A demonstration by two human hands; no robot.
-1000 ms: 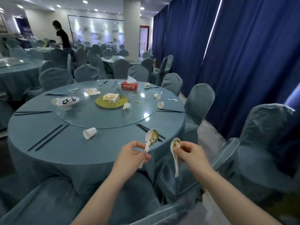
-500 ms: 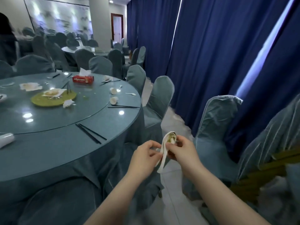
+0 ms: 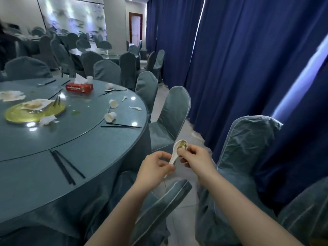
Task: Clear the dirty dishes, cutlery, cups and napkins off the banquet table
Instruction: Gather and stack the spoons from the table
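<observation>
Spoons [image 3: 178, 150], stacked, pinched between fingers of left hand [image 3: 154, 168] and right hand [image 3: 197, 159].

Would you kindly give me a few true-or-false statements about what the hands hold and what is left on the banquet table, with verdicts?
1. Both hands hold white spoons off the table's edge. True: the left hand pinches the handle and the right hand grips at the bowl of the white spoons.
2. The spoon bowl is clean. False: greenish residue lies in it.
3. The red tissue box stands on the table. True.
4. The paper cups near the table's right side stand upright. False: they lie tipped over.
5. Black chopsticks lie on the table's near part. True.
</observation>
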